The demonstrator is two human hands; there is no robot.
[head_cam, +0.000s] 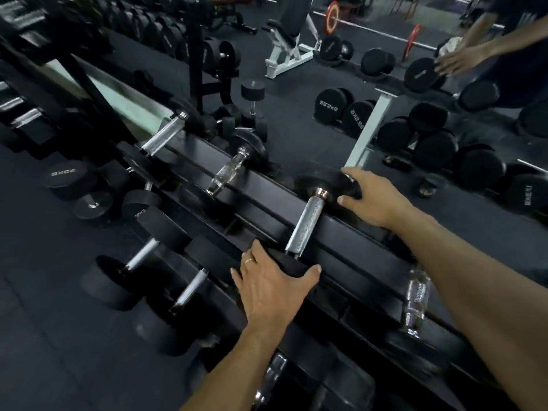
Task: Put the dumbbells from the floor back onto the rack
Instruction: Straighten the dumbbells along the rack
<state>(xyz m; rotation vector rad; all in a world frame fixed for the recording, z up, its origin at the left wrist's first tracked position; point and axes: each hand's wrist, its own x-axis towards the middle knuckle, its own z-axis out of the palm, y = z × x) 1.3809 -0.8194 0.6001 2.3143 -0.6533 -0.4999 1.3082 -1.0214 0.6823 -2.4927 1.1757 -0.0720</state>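
- The left hand (271,287) is clamped over the near end weight of the dumbbell (307,223), thumb on one side and fingers on the other, at the front edge of the rack (267,188).
- The dumbbell lies across the rack's top rails, its silver grip spanning the gap between them.
- The right hand (372,197) curls round the far end weight at the rack's back edge, just in front of the mirror (296,137).
- Likely risks: the heavy ends could roll or settle onto the fingers, because both hands sit between weight and rail; the far end could knock the mirror if pushed further back.
- Room: an open stretch of rail lies left of this dumbbell before the next dumbbell (228,170); to the right another grip (416,301) sits near, so sideways room there looks tighter.
- More dumbbells stand on the floor (44,277) off the rack's left end.
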